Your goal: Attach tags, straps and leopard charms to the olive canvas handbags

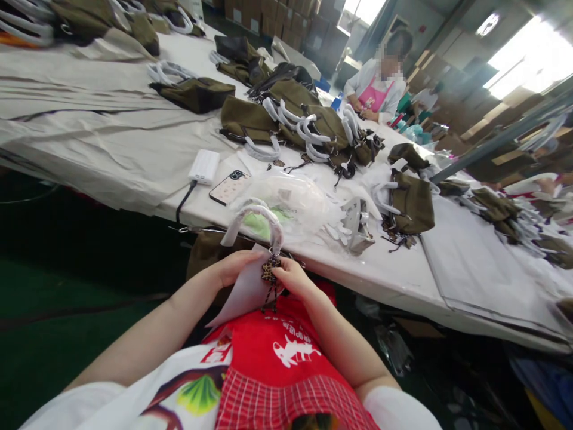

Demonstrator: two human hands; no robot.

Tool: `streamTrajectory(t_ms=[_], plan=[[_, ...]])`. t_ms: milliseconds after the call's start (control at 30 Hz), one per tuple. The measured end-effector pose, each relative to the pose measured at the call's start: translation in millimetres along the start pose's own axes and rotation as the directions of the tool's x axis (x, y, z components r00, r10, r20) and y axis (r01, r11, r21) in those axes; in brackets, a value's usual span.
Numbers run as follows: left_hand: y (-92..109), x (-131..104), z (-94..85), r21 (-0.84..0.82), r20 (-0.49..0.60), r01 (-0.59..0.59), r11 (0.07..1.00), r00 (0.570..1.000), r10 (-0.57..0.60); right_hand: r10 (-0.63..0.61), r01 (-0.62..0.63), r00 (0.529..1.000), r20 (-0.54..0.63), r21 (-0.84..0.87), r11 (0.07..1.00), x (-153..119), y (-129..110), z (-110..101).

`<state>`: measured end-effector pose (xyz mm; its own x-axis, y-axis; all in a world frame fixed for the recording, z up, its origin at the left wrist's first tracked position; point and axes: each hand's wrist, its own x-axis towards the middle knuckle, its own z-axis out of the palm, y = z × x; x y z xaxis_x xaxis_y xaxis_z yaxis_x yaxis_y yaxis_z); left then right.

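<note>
The small leopard-print charm with dark dangling cords (270, 269) hung below a handle sleeved in crinkled white wrapping (257, 210), at the table's near edge — spotted tan and black, lobed in outline. The right hand (238, 266) had its fingers at a smooth, thin white sheet (245, 289) behind the charm, their exact grip unclear, while the left hand (290, 276) pinched the charm's side between thumb and fingers, above a red apron (290, 346).

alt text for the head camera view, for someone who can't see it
A person's right hand pinches a leopard-print charm hanging by a wrapped bag handle, while the left hand holds a white sheet. Beyond, olive bags and a phone lie on a pale-covered table; a co-worker is behind.
</note>
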<state>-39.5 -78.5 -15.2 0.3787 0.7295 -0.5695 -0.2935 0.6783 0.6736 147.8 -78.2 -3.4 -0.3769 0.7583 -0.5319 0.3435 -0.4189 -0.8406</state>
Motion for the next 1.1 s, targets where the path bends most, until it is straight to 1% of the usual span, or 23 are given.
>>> streamTrajectory(t_ms=[67, 167, 233, 300, 367, 400, 433, 500, 567, 600, 633, 667, 700, 733, 767, 800, 867, 900, 967, 1000, 1033, 1100], plan=[[-5, 3, 1.6, -0.063, -0.039, -0.018, 0.998, 0.999, 0.016, -0.033, 0.029, 0.997, -0.070, -0.059, 0.998, 0, 9, 3], [-8, 4, 5.0, -0.105, -0.066, -0.040, 0.994, 0.997, 0.033, -0.023, 0.019, 0.993, -0.119, -0.035, 0.999, -6, 20, 5], [-8, 3, 8.4, -0.109, -0.072, -0.052, 0.993, 0.996, 0.044, 0.010, -0.011, 0.993, -0.115, -0.009, 1.000, -11, 24, 8], [-8, 1, 12.6, -0.094, -0.082, -0.068, 0.993, 0.995, 0.060, 0.034, -0.036, 0.996, -0.080, -0.022, 0.999, -16, 26, 12], [-8, 1, 17.0, -0.066, -0.103, -0.089, 0.994, 0.991, 0.082, -0.018, 0.012, 0.999, -0.048, -0.136, 0.991, -19, 27, 17], [-9, 1, 19.2, -0.053, -0.123, -0.104, 0.993, 0.988, 0.097, -0.071, 0.057, 0.996, -0.045, -0.243, 0.968, -21, 27, 18], [-9, 1, 21.1, -0.041, -0.144, -0.118, 0.992, 0.983, 0.111, -0.130, 0.107, 0.991, -0.038, -0.371, 0.922, -23, 27, 19], [-9, 3, 23.8, -0.030, -0.178, -0.135, 0.990, 0.976, 0.128, -0.213, 0.176, 0.977, 0.008, -0.594, 0.785, -29, 24, 18], [-8, 4, 24.5, -0.033, -0.189, -0.135, 0.990, 0.974, 0.126, -0.217, 0.183, 0.975, 0.046, -0.719, 0.670, -39, 18, 9], [-6, 4, 24.0, -0.037, -0.184, -0.128, 0.991, 0.976, 0.119, -0.208, 0.161, 0.977, 0.033, -0.754, 0.637, -44, 15, 3], [-5, 3, 22.9, -0.039, -0.177, -0.120, 0.992, 0.978, 0.112, -0.204, 0.115, 0.979, -0.016, -0.780, 0.616, -48, 12, -5], [-3, 3, 21.3, -0.041, -0.168, -0.113, 0.993, 0.980, 0.105, -0.210, 0.049, 0.973, -0.100, -0.796, 0.604, -51, 11, -13], [-1, 2, 19.4, -0.040, -0.157, -0.106, 0.994, 0.983, 0.098, -0.227, -0.018, 0.955, -0.193, -0.798, 0.603, -53, 10, -22], [1, 2, 17.2, -0.038, -0.145, -0.099, 0.994, 0.985, 0.092, -0.249, -0.058, 0.931, -0.265, -0.784, 0.618, -53, 11, -29], [2, 1, 14.9, -0.034, -0.133, -0.092, 0.995, 0.987, 0.087, -0.270, -0.058, 0.914, -0.302, -0.757, 0.651, -52, 14, -35], [3, 1, 12.7, -0.028, -0.123, -0.089, 0.996, 0.989, 0.085, -0.285, -0.020, 0.909, -0.303, -0.716, 0.698, -48, 17, -38], [4, 2, 9.7, -0.008, -0.117, -0.094, 0.996, 0.989, 0.092, -0.328, 0.127, 0.911, -0.250, -0.588, 0.799, -37, 24, -39], [4, 2, 9.3, 0.006, -0.124, -0.106, 0.994, 0.987, 0.106, -0.362, 0.205, 0.902, -0.234, -0.507, 0.837, -30, 27, -36], [2, 2, 10.9, 0.046, -0.159, -0.149, 0.988, 0.975, 0.154, -0.417, 0.315, 0.868, -0.270, -0.350, 0.882, -15, 27, -26], [0, 2, 12.8, 0.072, -0.179, -0.177, 0.982, 0.966, 0.187, -0.416, 0.339, 0.858, -0.302, -0.275, 0.899, -7, 24, -19], [-1, 2, 15.0, 0.101, -0.198, -0.206, 0.973, 0.955, 0.223, -0.387, 0.338, 0.863, -0.324, -0.200, 0.920, 1, 20, -12], [-5, 3, 19.4, 0.171, -0.250, -0.262, 0.950, 0.921, 0.299, -0.263, 0.260, 0.910, -0.322, -0.053, 0.964, 15, 8, 3]])
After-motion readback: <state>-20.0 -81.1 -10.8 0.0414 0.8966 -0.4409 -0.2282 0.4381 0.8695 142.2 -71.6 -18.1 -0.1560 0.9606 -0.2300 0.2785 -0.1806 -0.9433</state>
